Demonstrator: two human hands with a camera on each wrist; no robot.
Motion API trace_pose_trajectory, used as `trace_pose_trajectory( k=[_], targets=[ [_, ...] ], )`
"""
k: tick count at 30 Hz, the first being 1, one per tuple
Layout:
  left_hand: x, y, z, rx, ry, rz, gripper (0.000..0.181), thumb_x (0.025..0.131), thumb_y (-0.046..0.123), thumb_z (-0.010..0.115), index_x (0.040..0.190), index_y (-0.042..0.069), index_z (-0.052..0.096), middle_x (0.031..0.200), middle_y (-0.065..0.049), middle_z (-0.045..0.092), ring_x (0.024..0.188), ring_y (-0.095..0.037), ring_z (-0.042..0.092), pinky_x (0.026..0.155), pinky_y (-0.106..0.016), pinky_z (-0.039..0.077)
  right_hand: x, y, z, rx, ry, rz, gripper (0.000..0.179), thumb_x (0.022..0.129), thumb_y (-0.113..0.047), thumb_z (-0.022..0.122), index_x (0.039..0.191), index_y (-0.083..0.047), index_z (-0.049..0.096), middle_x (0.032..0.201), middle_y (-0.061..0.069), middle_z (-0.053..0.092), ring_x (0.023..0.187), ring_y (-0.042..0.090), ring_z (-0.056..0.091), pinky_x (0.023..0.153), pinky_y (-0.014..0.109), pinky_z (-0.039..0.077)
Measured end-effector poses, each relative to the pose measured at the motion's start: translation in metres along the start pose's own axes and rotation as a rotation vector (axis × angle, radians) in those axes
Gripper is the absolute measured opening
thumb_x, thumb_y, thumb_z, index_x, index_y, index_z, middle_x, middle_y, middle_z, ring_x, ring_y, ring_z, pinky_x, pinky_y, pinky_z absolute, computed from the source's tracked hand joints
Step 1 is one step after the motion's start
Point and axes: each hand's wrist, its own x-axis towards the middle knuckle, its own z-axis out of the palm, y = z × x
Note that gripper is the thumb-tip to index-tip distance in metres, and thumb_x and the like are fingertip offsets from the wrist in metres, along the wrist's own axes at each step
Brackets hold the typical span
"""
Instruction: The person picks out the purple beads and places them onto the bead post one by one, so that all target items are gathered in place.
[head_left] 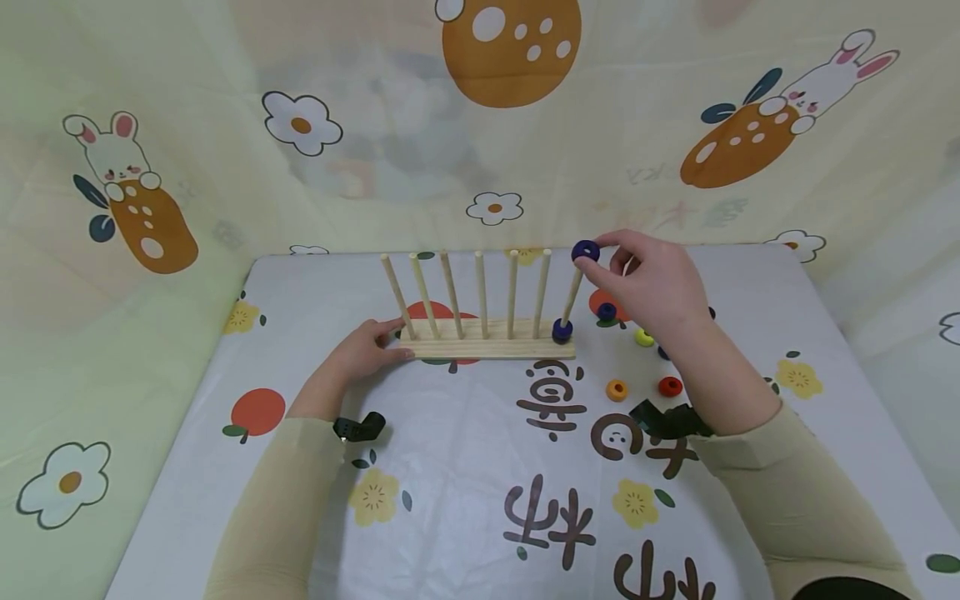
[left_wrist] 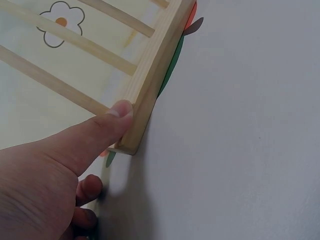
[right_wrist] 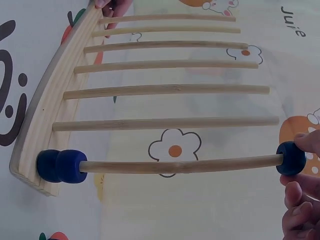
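A wooden peg stand (head_left: 487, 350) with a row of several upright pegs is on the table. My left hand (head_left: 363, 350) grips its left end; in the left wrist view the thumb (left_wrist: 120, 109) presses on the base. At the other end, my right hand (head_left: 660, 279) pinches a dark blue bead (head_left: 586, 250) between thumb and index finger. In the right wrist view that bead (right_wrist: 291, 158) sits at the very tip of the rightmost peg (right_wrist: 180, 167). Two blue beads (right_wrist: 62, 166) are stacked at the foot of this same peg. The other pegs carry no beads.
Loose beads lie right of the stand: an orange bead (head_left: 617, 390), a red bead (head_left: 671, 386), a yellow-green bead (head_left: 643, 337) and a dark blue bead (head_left: 607, 312). More dark beads show partly behind the right forearm. A printed cloth wall (head_left: 390, 183) rises behind the table.
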Motion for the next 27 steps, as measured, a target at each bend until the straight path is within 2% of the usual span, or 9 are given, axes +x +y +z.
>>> trace_pose_trajectory(
  k=[10, 27],
  targets=[
    [-0.0011, 0.0002, 0.0015, 0.005, 0.01, -0.002, 0.074, 0.088, 0.041, 0.074, 0.153, 0.027, 0.04, 0.111, -0.012, 0.047, 0.102, -0.028, 0.044, 0.084, -0.041, 0.038, -0.001, 0.0, 0.001, -0.015, -0.015, 0.008, 0.058, 0.09, -0.06, 0.061, 0.128, -0.016, 0.064, 0.09, 0.009, 0.059, 0.079, 0.026, 0.051, 0.058, 0.037, 0.042],
    [0.002, -0.0035, 0.0021, 0.013, 0.009, 0.001, 0.076, 0.087, 0.044, 0.074, 0.153, 0.028, 0.04, 0.112, -0.012, 0.047, 0.103, -0.028, 0.044, 0.085, -0.043, 0.039, 0.0, 0.0006, 0.0011, -0.036, -0.013, -0.001, 0.057, 0.09, -0.06, 0.061, 0.129, -0.019, 0.064, 0.089, 0.008, 0.059, 0.077, 0.025, 0.05, 0.06, 0.037, 0.041]
  ],
)
